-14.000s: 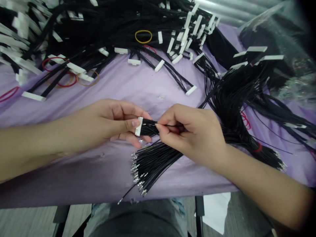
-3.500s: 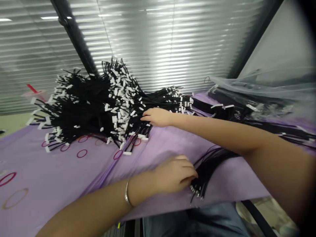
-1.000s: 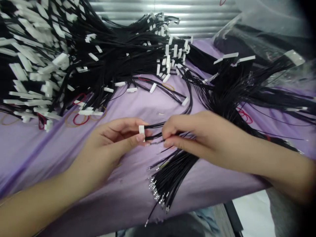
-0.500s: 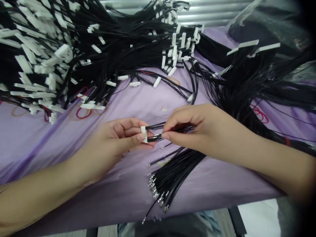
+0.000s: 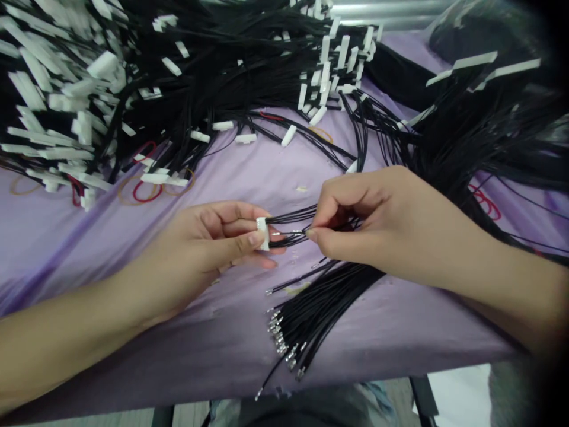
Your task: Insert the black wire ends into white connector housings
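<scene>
My left hand (image 5: 208, 249) pinches a small white connector housing (image 5: 263, 231) between thumb and fingers. Several thin black wires (image 5: 291, 214) run from the housing to the right. My right hand (image 5: 373, 222) is closed in a pinch on one black wire, whose metal tip sits just right of the housing. Below both hands lies a loose bundle of black wires with metal terminals (image 5: 302, 323), fanned toward the table's near edge.
A big heap of finished black harnesses with white connectors (image 5: 178, 77) fills the back of the purple tablecloth (image 5: 133, 296). More black wire bundles (image 5: 480, 136) lie at the right. Red and yellow rubber bands (image 5: 144, 191) are scattered at the left. The table edge runs along the bottom.
The view has shifted slightly. My right hand has moved a little right and up with its wire; my left hand keeps its pinch on the connector.
</scene>
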A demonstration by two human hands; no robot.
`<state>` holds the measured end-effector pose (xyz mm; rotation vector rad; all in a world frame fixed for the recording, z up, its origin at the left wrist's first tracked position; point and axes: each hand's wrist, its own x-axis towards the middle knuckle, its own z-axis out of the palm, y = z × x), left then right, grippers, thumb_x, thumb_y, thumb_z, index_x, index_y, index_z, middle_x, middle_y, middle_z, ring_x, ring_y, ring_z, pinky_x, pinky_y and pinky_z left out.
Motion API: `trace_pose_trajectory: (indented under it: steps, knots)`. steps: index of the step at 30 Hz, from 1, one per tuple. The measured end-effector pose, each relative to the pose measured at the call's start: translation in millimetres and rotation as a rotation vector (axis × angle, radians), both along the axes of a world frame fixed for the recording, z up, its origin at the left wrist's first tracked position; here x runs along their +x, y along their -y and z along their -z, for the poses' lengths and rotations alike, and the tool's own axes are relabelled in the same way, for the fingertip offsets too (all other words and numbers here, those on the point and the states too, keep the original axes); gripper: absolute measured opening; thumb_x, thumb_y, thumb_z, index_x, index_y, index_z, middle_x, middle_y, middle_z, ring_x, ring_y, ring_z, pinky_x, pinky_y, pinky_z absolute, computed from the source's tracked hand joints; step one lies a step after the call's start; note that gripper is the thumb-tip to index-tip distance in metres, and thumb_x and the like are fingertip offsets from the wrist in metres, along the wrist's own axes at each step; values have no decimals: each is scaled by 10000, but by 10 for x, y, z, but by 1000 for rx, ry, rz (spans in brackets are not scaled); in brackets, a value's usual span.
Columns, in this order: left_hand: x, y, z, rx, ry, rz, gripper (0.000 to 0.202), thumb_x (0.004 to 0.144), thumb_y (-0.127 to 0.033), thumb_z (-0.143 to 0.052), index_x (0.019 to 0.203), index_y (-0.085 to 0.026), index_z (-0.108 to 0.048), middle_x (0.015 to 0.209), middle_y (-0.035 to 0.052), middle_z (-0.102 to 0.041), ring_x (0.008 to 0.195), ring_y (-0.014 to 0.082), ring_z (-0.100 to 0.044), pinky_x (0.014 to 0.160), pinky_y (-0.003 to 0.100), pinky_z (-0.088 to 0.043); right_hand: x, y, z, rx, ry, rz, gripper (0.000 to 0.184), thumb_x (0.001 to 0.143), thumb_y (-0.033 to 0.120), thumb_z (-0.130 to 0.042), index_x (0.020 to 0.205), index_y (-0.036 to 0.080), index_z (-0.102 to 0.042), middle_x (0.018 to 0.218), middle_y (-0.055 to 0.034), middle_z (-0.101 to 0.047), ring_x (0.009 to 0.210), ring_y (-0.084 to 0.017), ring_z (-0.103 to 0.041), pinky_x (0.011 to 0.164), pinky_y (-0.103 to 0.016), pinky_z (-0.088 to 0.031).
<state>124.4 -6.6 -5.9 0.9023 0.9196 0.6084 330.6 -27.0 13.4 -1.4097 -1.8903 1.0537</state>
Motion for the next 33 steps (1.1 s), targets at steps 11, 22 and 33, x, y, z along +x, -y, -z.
trace_pose_trajectory:
  steps: [11,22,33]
  knots:
    - [-7,-30,-23,-57,12,46,124,803,-37,-678,872,-138,-697,774,2,-732,693,123,-702,642,147,-586,-35,30,-12,104,64,-1,131,678,43,-619,609,153,-630,588,19,-585,534,-65,-495,477,-235,-353]
    - [-14,-18,-38,-15,-13,70,115,819,-41,-669,914,-103,-655,790,16,-739,674,117,-702,642,149,-588,-55,54,-65,135,132,40,153,677,43,-641,584,164,-626,592,30,-598,529,-57,-497,459,-229,-331]
    - [2,-13,-31,-5,-45,67,152,719,-72,-748,840,-136,-683,783,13,-740,630,121,-690,608,135,-569,-39,84,-71,183,184,11,143,687,44,-621,607,159,-648,588,42,-571,521,-43,-482,497,-222,-353]
